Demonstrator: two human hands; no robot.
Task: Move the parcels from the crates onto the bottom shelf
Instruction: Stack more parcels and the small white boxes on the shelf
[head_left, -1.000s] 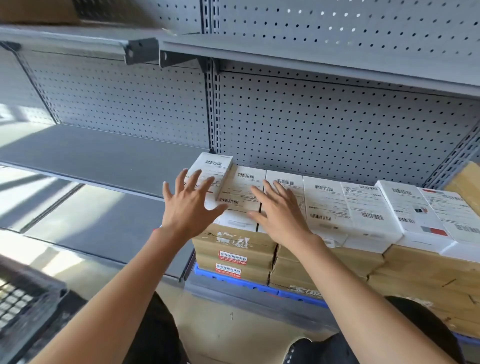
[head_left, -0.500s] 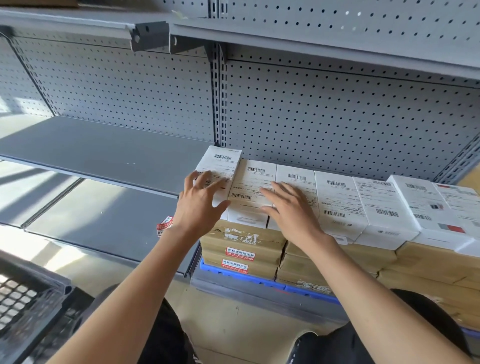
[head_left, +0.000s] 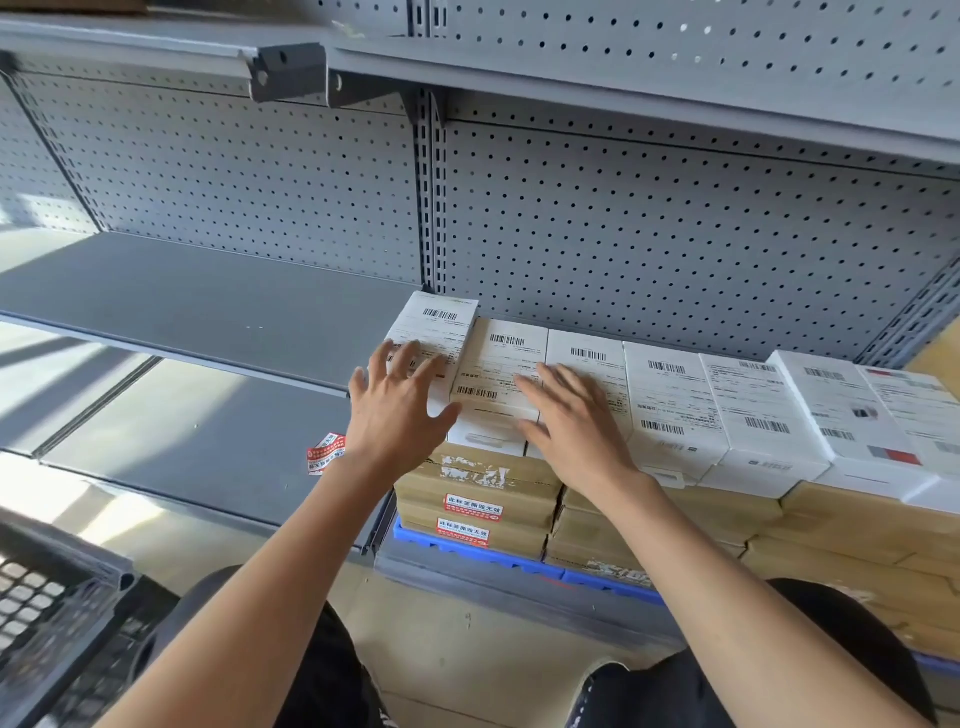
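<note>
White parcels (head_left: 670, 400) lie rowed atop brown boxes (head_left: 475, 493) at 3 o'clock; left hand (head_left: 397, 413) and right hand (head_left: 574, 423) rest flat, fingers spread, squaring the leftmost pair; next: withdraw toward the crate (head_left: 57, 618) at 8 o'clock.

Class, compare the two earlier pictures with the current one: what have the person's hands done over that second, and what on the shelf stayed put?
Both hands moved forward and down: the left hand now rests flat on the leftmost white parcel, the right hand on the parcels beside it. Nothing was gripped or released. The parcel row, brown cartons and red sticker stayed put.
</note>
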